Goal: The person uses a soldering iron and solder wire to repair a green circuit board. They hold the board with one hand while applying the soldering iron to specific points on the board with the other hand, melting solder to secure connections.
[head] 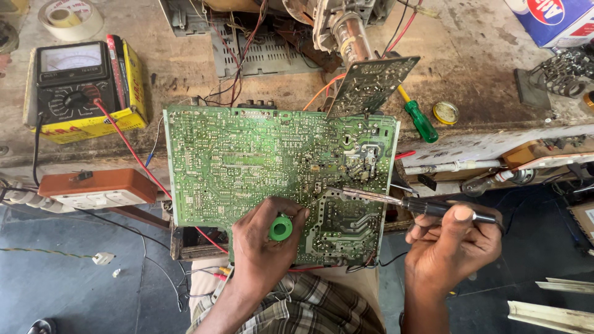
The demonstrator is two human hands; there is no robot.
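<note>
Scuffed, dusty bench (476, 80) above a dark floor (68, 297); left hand (263, 247) grasps a green spool (281, 229), right hand (451, 244) a soldering iron (396, 201).

Head cam, steep down, close.

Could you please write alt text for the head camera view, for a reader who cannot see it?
A person's right hand holds a soldering iron with its tip on a large green circuit board, while the left hand holds a small green spool over the board. On the workbench behind sit an analog multimeter and a green-handled screwdriver.
</note>
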